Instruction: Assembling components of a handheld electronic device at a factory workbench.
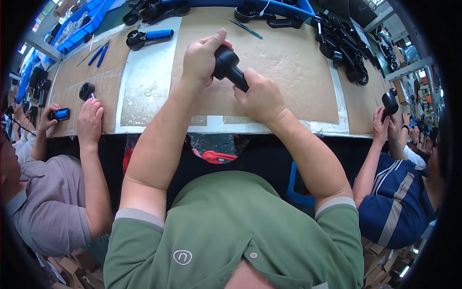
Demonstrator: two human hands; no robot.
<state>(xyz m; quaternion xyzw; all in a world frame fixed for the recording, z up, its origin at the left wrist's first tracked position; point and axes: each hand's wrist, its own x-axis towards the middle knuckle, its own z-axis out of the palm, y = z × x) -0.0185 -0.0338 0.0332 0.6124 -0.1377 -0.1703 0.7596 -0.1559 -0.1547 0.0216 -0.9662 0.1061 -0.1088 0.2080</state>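
Above the cardboard-covered table I hold a black handheld fan [226,62] with both hands, tilted so that its handle runs down to the right. My left hand [199,58] is closed around the side of the round head, thumb up. The handle's lower end sits in my right hand [262,96], its fingers wrapped round it. Part of the head and most of the handle's end are hidden by my hands. Beyond them lies a thin teal pen-like tool [245,29]. A similar fan with a blue section in its handle [150,38] lies to the left.
Black fans are heaped at the right [341,48], and blue bins [288,7] stand at the far edge. Pliers with blue handles [102,54] lie on the left. Co-workers sit on both sides; hands at the left [89,120] and right [382,125] hold parts.
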